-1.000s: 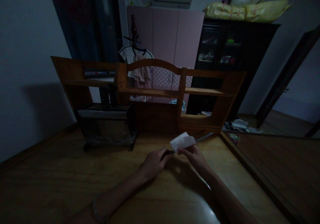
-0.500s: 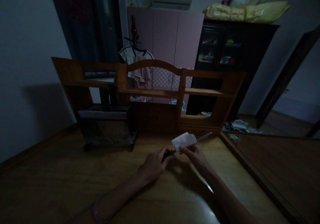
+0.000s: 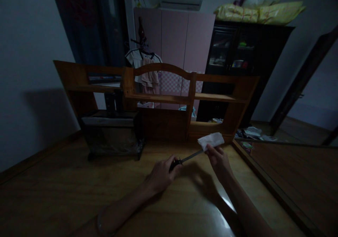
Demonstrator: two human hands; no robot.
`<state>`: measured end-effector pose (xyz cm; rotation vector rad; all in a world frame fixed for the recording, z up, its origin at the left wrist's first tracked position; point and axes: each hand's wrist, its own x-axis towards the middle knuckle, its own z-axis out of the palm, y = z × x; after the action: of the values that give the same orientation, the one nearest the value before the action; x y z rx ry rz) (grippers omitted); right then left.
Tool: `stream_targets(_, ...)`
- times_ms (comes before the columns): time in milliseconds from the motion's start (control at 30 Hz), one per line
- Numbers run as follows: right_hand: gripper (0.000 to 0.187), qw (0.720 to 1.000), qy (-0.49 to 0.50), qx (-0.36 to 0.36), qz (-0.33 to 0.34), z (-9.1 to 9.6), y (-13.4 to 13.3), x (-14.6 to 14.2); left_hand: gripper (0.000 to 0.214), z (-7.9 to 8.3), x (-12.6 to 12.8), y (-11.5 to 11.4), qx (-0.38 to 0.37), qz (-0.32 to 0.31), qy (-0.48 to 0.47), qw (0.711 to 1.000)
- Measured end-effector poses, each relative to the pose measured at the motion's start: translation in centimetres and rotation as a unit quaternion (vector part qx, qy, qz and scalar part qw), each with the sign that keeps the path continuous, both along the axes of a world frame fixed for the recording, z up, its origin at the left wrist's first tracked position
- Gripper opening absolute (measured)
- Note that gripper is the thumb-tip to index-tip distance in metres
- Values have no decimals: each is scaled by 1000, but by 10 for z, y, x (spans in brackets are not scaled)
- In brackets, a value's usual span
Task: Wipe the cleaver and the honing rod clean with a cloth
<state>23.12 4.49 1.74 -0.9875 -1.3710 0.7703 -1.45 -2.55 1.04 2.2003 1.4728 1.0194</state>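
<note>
A knife [image 3: 188,157] with a dark handle and a thin metal blade is held just above the wooden desk [image 3: 79,194]. My left hand [image 3: 161,175] is closed round the handle. My right hand [image 3: 218,159] pinches a folded white tissue [image 3: 211,140] round the far end of the blade, so the tip is hidden under it. Most of the blade shows bare between my two hands.
A wooden shelf unit [image 3: 163,98] stands along the back of the desk. A dark box-shaped appliance [image 3: 112,133] sits at its left foot. The desk's right edge [image 3: 264,180] runs diagonally. Behind are a pink wardrobe [image 3: 182,43] and a dark cabinet [image 3: 237,54].
My right hand has slid the tissue along the blade from near the handle out to the tip, uncovering the blade. My left hand has stayed on the handle.
</note>
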Motion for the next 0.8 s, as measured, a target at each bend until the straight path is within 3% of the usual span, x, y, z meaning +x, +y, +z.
stream_targets(167, 23, 1000, 15, -9, 18, -6, -1, -11, 22, -3, -1, 1, -3, 16, 11, 1000)
stream_targets(300, 28, 990, 80, -66, 94, -14, -5, -32, 24, -3, 1, 0, 0, 29, 12, 999)
stream_targets(467, 29, 971, 69, -135, 183, -18, -13, -44, 23, -5, 2, 0, 1, 24, 11, 1000)
stream_targets(633, 26, 970, 70, -132, 191, -14, -15, -45, 24, -6, 3, 1, 4, 22, 10, 1000)
stream_targets(800, 26, 978, 79, -116, 154, -8, -15, -40, 26, -3, 4, 0, 2, 26, 12, 1000)
